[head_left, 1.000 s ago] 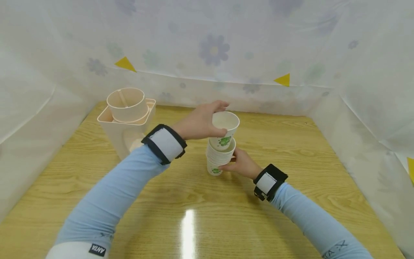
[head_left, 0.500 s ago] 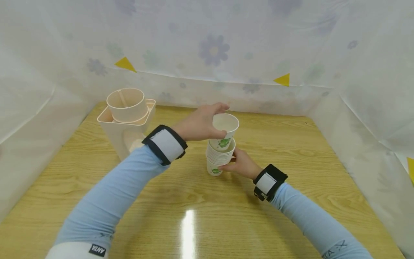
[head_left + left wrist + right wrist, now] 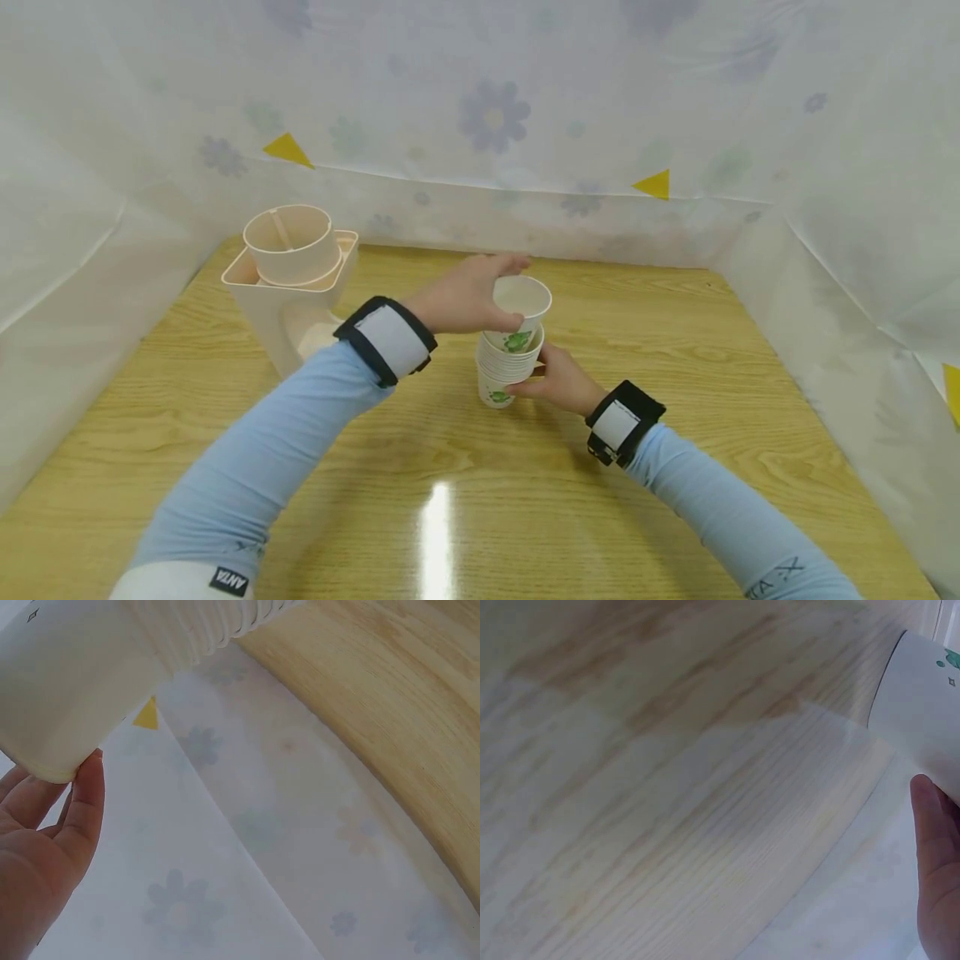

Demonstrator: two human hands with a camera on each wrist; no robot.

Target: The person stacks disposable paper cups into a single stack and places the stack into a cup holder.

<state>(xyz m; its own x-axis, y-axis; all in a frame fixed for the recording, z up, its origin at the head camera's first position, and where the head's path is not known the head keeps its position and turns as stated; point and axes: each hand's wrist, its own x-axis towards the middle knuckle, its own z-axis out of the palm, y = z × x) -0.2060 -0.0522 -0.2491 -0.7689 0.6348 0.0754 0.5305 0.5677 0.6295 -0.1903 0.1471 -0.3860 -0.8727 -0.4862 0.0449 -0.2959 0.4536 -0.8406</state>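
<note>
My left hand [image 3: 468, 296] pinches the rim of a white paper cup [image 3: 525, 292] with a green print, thumb on the near side and fingers on the far side. The lower part of this cup sits inside the top of a stack of several paper cups [image 3: 504, 367]. From the right, my right hand [image 3: 564, 383] holds the stack low down, and the stack stands upright on the table. In the left wrist view, the fingertips [image 3: 88, 776] lie at the rim of the held cup [image 3: 67, 690]. The right wrist view has the bottom cup [image 3: 919, 705] beside the fingers [image 3: 934, 825].
A cream-coloured container [image 3: 273, 312] with a square rim stands at the back left, a round open cylinder [image 3: 296, 262] set in its top. White flowered sheeting [image 3: 420, 108] encloses the wooden table [image 3: 525, 517] at the back and sides.
My left hand has moved down with the cup, which now sits deeper in the top of the stack. The right hand and the stack stay where they were.
</note>
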